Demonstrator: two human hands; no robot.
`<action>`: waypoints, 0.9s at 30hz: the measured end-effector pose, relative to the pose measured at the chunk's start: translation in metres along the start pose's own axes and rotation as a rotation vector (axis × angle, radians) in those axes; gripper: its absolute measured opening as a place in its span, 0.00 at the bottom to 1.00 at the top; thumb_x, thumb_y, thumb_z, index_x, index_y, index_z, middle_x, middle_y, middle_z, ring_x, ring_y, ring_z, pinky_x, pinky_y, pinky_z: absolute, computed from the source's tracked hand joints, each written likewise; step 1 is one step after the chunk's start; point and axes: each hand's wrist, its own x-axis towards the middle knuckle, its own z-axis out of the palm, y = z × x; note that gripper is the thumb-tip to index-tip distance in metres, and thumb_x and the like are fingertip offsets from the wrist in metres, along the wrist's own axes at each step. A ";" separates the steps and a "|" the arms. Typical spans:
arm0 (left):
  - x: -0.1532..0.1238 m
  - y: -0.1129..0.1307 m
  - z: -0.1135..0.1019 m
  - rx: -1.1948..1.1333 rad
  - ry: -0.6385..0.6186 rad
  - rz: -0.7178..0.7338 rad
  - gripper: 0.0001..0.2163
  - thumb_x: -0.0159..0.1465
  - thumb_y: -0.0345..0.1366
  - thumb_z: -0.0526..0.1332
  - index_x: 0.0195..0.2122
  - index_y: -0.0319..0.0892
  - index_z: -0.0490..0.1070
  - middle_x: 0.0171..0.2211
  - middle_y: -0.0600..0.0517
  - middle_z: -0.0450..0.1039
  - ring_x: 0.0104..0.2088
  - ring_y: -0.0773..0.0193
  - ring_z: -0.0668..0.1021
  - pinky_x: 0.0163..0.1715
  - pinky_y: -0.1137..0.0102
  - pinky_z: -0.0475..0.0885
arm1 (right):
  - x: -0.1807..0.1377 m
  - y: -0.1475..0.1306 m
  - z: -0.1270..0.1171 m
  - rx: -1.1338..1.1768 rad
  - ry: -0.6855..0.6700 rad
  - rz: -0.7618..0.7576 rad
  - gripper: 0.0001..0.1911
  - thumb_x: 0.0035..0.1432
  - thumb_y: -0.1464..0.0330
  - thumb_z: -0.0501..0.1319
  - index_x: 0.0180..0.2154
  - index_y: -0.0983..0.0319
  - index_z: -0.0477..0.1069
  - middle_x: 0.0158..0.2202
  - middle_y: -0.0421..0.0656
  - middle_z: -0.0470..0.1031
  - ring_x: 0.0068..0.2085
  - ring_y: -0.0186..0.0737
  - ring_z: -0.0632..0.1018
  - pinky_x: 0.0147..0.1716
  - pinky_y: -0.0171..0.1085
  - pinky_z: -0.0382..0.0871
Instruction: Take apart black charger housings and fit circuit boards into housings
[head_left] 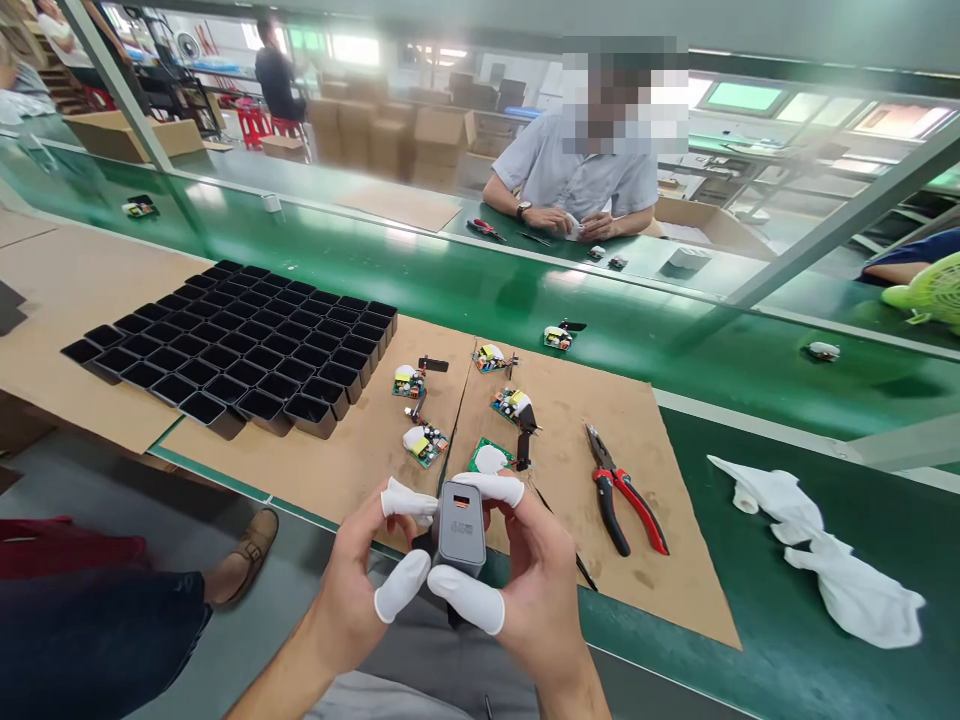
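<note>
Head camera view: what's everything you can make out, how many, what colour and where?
Casing: one, dark grey, held at lower centre
Cardboard sheets: several, brown, on the bench
Open cases: dozens, black, on the left sheets
Circuit boards: five, green with white parts, mid-bench
Pliers: one, red and black, right sheet
White fabric: count unclear, white, bench right
Green surface: one, green, beyond the cardboard
Co-worker: one, pale shirt, opposite
Boxes: several, brown, background
Left hand: one, white-capped fingers, on casing
Right hand: one, white-capped fingers, on casing
</note>
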 end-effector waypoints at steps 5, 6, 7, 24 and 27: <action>-0.001 -0.003 0.004 -0.068 -0.034 -0.025 0.18 0.78 0.55 0.64 0.55 0.48 0.80 0.43 0.49 0.77 0.43 0.55 0.77 0.48 0.63 0.73 | -0.002 0.003 0.005 0.096 0.019 0.071 0.24 0.54 0.52 0.84 0.48 0.50 0.82 0.40 0.37 0.83 0.40 0.39 0.81 0.42 0.32 0.78; -0.003 -0.004 0.007 -0.067 0.005 -0.032 0.18 0.77 0.56 0.65 0.55 0.48 0.80 0.44 0.48 0.77 0.45 0.54 0.78 0.49 0.63 0.74 | -0.003 0.004 0.006 0.131 0.027 0.076 0.24 0.53 0.53 0.84 0.49 0.49 0.82 0.41 0.36 0.84 0.40 0.38 0.82 0.42 0.31 0.79; -0.007 -0.005 0.010 -0.059 0.101 -0.035 0.18 0.77 0.55 0.66 0.54 0.48 0.80 0.46 0.48 0.78 0.46 0.54 0.78 0.49 0.63 0.75 | -0.003 0.005 0.008 0.172 0.041 0.075 0.25 0.54 0.55 0.85 0.50 0.49 0.82 0.42 0.36 0.85 0.41 0.37 0.83 0.44 0.29 0.80; -0.002 -0.002 0.037 -0.449 0.458 -0.202 0.27 0.54 0.55 0.85 0.46 0.44 0.83 0.43 0.45 0.87 0.45 0.49 0.89 0.45 0.64 0.86 | -0.047 0.060 0.030 0.271 0.034 0.124 0.38 0.59 0.62 0.84 0.67 0.49 0.77 0.70 0.51 0.80 0.70 0.56 0.81 0.70 0.47 0.78; 0.005 -0.001 0.033 -0.502 0.416 -0.121 0.28 0.46 0.45 0.90 0.43 0.45 0.81 0.43 0.48 0.87 0.43 0.53 0.90 0.43 0.69 0.86 | -0.044 0.060 0.018 0.202 -0.083 0.131 0.37 0.64 0.57 0.80 0.71 0.47 0.75 0.75 0.49 0.73 0.76 0.59 0.74 0.74 0.51 0.73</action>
